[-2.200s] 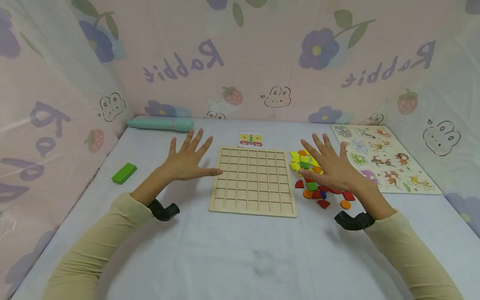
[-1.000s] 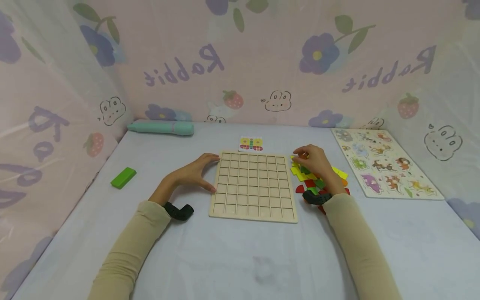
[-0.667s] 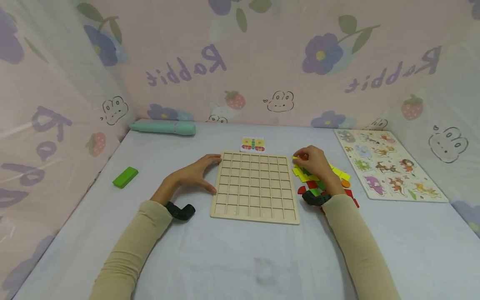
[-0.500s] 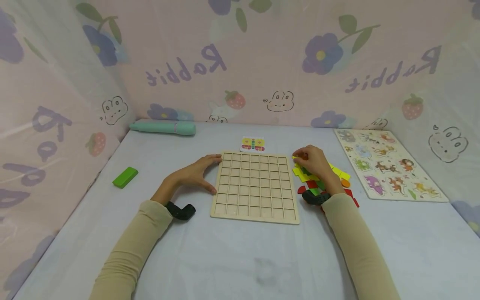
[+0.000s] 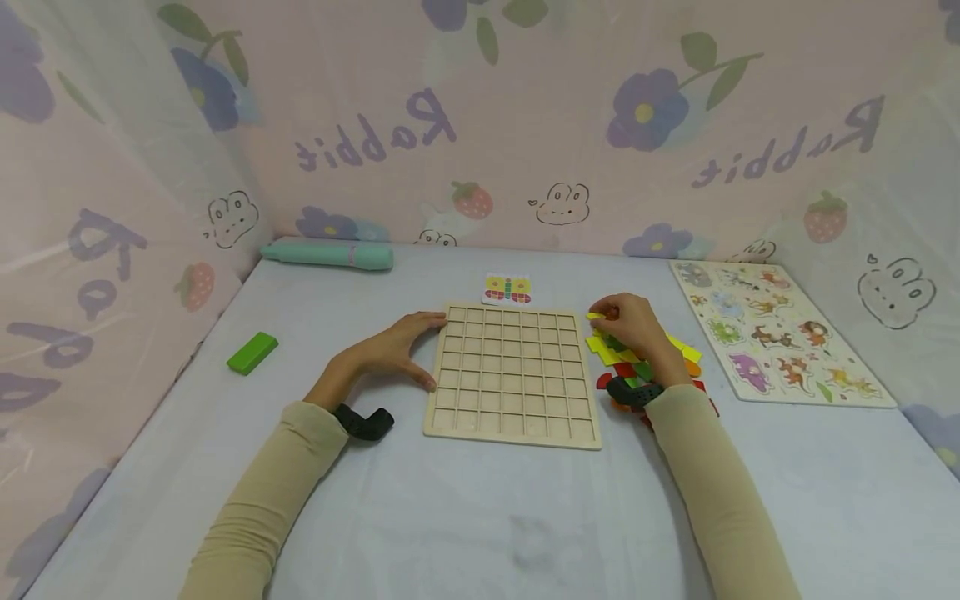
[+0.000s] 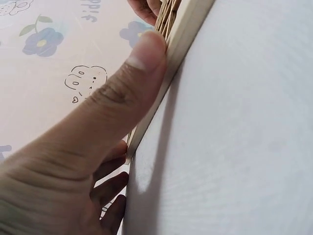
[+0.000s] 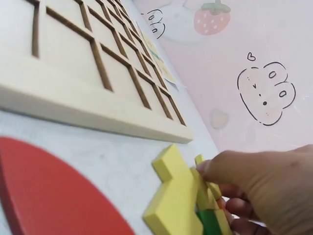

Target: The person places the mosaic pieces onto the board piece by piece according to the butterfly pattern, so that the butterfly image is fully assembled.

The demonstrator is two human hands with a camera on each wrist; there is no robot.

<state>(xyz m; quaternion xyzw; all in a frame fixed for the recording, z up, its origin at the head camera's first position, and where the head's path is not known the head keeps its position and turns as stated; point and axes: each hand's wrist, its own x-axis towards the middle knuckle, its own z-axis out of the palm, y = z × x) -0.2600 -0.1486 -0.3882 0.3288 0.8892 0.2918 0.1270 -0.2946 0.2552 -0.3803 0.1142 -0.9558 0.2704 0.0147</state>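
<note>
A wooden grid board (image 5: 513,375) lies in the middle of the table. My left hand (image 5: 386,348) rests at its left side, thumb and fingers spread apart; in the left wrist view the thumb (image 6: 146,61) touches the board's edge. To the board's right, my right hand (image 5: 630,323) is over a pile of flat coloured pieces. Its thumb and fingers pinch a small yellow piece (image 5: 595,316), mostly hidden by the hand. Other yellow pieces (image 7: 173,196) lie below the thumb in the right wrist view, with a red piece (image 7: 54,191) nearer the camera.
A small card with a butterfly pattern (image 5: 507,289) lies behind the board. An animal puzzle board (image 5: 780,333) is at the right. At the left are a green block (image 5: 252,353) and, farther back, a mint-green cylindrical case (image 5: 327,254). Printed curtains surround the table.
Both hands were spread in the air; the left has come to the board's left edge and the right has lowered to the pile, fingers drawn together. Lately they have hardly moved.
</note>
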